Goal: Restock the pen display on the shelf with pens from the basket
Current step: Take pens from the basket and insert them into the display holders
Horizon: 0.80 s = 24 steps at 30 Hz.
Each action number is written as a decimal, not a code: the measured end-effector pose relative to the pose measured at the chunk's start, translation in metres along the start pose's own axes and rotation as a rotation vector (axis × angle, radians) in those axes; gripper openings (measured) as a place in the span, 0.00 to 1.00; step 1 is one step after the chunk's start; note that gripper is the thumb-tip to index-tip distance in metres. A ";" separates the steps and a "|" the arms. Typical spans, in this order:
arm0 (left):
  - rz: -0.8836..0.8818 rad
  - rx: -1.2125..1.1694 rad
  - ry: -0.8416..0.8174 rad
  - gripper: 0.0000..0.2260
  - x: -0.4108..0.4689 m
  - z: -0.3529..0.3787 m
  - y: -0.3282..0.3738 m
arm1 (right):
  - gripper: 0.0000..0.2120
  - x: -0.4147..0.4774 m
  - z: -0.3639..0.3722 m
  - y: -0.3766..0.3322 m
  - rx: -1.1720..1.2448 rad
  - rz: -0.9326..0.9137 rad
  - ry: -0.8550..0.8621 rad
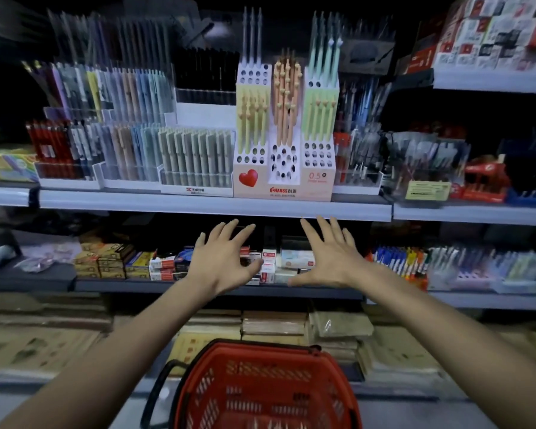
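A: what are the person's hands doing?
B: left hand (223, 258) and right hand (328, 258) are both spread wide, fingers splayed, holding nothing, just below the shelf (214, 205) edge. The pen display (283, 184) stands on that shelf right above them, with plenty of open holes.
A: and the basket?
B: the red basket (260, 382) is down low between the forearms, too blurry to tell what's inside.

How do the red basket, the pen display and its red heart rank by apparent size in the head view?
Red basket and pen display: about alike; basket is nearer and cut off.
Red heart: smallest.
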<state>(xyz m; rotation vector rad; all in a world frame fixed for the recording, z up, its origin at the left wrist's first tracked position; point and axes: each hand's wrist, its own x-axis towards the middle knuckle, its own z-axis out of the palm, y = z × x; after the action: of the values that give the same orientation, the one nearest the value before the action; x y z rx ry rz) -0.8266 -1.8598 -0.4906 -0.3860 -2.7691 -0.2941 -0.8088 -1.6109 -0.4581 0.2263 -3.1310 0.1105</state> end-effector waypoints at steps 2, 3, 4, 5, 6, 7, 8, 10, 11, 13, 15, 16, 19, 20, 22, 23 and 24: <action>0.009 0.009 -0.023 0.42 -0.002 0.017 0.000 | 0.67 -0.001 0.021 0.005 0.013 -0.002 -0.027; 0.010 0.011 -0.042 0.42 -0.004 0.026 0.000 | 0.67 -0.001 0.032 0.007 0.016 -0.003 -0.048; 0.010 0.014 -0.061 0.41 -0.007 0.036 -0.001 | 0.67 0.000 0.045 0.009 0.016 -0.002 -0.071; 0.013 0.020 -0.078 0.41 -0.010 0.046 -0.002 | 0.66 0.001 0.057 0.011 0.018 0.000 -0.094; 0.015 0.023 -0.096 0.40 -0.012 0.057 -0.003 | 0.66 0.001 0.069 0.012 0.026 0.004 -0.121; 0.014 0.024 -0.116 0.41 -0.016 0.069 -0.004 | 0.65 0.001 0.083 0.013 0.034 0.010 -0.148; 0.012 0.028 -0.133 0.41 -0.021 0.078 -0.004 | 0.64 0.001 0.095 0.014 0.038 0.012 -0.163; 0.007 0.020 -0.181 0.40 -0.030 0.099 -0.005 | 0.63 0.001 0.124 0.017 0.055 0.011 -0.212; 0.008 0.005 -0.219 0.39 -0.034 0.111 -0.007 | 0.63 0.000 0.138 0.017 0.064 0.015 -0.249; 0.012 -0.009 -0.296 0.37 -0.043 0.135 -0.009 | 0.63 0.000 0.169 0.021 0.093 0.032 -0.301; 0.004 -0.023 -0.352 0.37 -0.054 0.163 -0.012 | 0.63 -0.003 0.198 0.025 0.136 0.032 -0.351; -0.012 -0.032 -0.380 0.37 -0.059 0.177 -0.012 | 0.63 -0.004 0.214 0.028 0.161 0.037 -0.374; -0.106 -0.109 -0.496 0.37 -0.079 0.217 -0.011 | 0.61 -0.008 0.262 0.037 0.217 0.071 -0.471; -0.138 -0.124 -0.536 0.37 -0.086 0.230 -0.011 | 0.60 -0.011 0.278 0.041 0.234 0.076 -0.510; -0.186 -0.134 -0.614 0.37 -0.102 0.255 -0.010 | 0.57 -0.017 0.308 0.045 0.280 0.088 -0.590; -0.206 -0.142 -0.657 0.37 -0.107 0.267 -0.009 | 0.56 -0.019 0.324 0.049 0.291 0.096 -0.622; -0.229 -0.149 -0.702 0.37 -0.112 0.278 -0.008 | 0.56 -0.020 0.338 0.052 0.289 0.115 -0.655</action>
<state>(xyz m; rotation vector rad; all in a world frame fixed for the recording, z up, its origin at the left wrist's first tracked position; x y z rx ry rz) -0.8084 -1.8250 -0.7881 -0.2332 -3.5036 -0.5014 -0.7947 -1.5800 -0.7996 0.0906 -3.7666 0.6088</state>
